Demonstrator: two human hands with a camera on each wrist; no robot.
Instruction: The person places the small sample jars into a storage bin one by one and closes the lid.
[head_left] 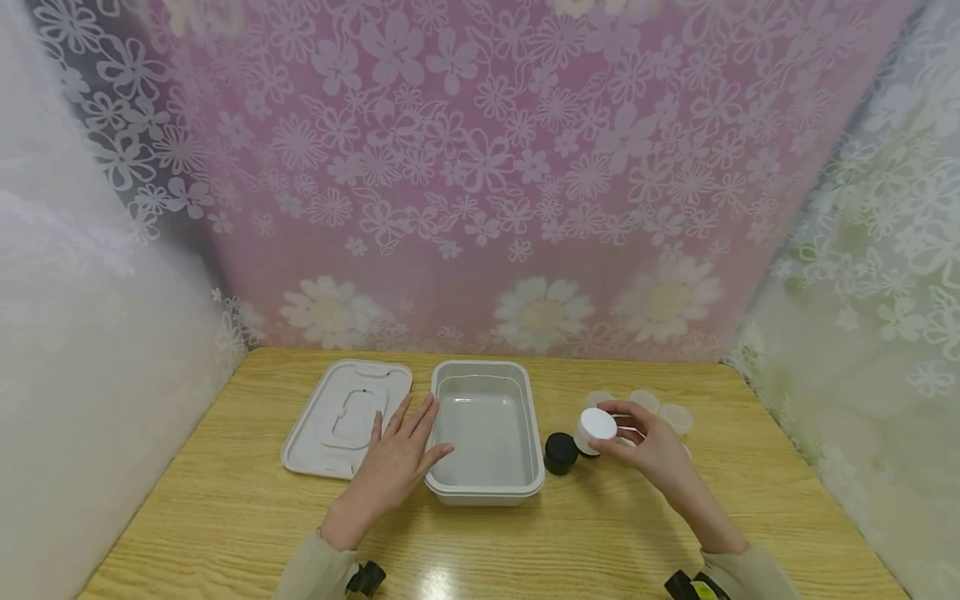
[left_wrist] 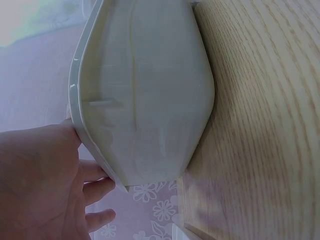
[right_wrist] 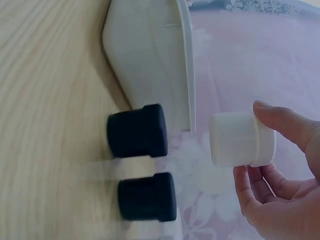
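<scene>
My right hand [head_left: 651,450] pinches a small white lidded jar [head_left: 597,429] between thumb and fingers. In the right wrist view the white jar [right_wrist: 236,140] is held up off the wooden table. Two black lidded jars, one nearer [right_wrist: 137,131] and one beside it [right_wrist: 147,197], stand upright on the table. From above, one black jar [head_left: 561,454] shows beside the tub, while the other is mostly hidden under the white jar. My left hand [head_left: 393,458] rests with extended fingers on the left rim of a pale grey rectangular tub [head_left: 537,479]. The tub holds nothing.
A matching white lid [head_left: 307,442] lies flat left of the tub, partly covered by my left hand. Several translucent white round containers [head_left: 677,418] sit behind my right hand. A floral curtain [head_left: 480,208] hangs along the back edge of the wooden table [head_left: 480,550].
</scene>
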